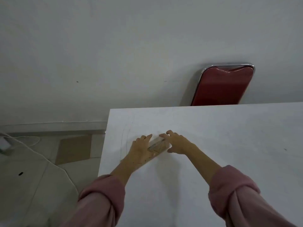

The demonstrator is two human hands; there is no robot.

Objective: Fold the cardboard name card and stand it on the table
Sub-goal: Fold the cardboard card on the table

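Note:
A tan cardboard name card (159, 147) with dark pen marks lies on the white table (229, 145), near its left edge. It looks folded along its length, with the fold edge running diagonally. My left hand (139, 149) lies flat over the card's left part, fingers pointing away from me. My right hand (177, 142) touches the card's far right end with its fingertips, thumb at the near corner. Much of the card is hidden under both hands.
A red chair back (223, 86) with a chrome frame stands behind the table's far edge. Left of the table, on the floor, lie a white cable (41, 154), a brown cardboard sheet (73, 150) and a small white device (4, 144).

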